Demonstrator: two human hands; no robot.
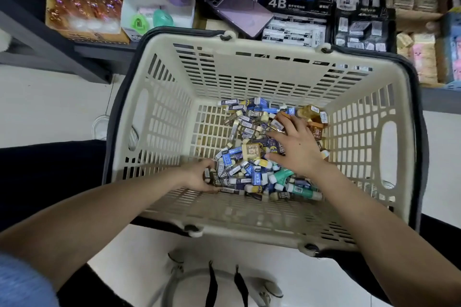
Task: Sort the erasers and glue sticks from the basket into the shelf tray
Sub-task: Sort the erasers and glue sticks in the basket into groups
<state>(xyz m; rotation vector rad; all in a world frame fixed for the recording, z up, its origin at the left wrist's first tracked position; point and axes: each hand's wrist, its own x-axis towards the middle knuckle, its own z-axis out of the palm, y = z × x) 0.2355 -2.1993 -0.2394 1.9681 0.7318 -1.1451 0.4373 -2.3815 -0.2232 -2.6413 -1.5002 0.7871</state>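
Matt beige plastic basket; glossy paper-sleeved erasers; glossy purple phone.

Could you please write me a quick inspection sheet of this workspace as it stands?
Surface: white floor around the cream basket.
Job's things: erasers and teal glue sticks piled loose on the basket bottom.
Clutter: purple phone lying on the shelf stock.
Hands: left hand grips a few erasers at the pile's near edge; right hand lies spread on the pile.
Cables: black straps on a grey loop below the basket; purpose unclear.
Surroundings: shelf behind the basket, with 4B eraser boxes and a box of glittery items.
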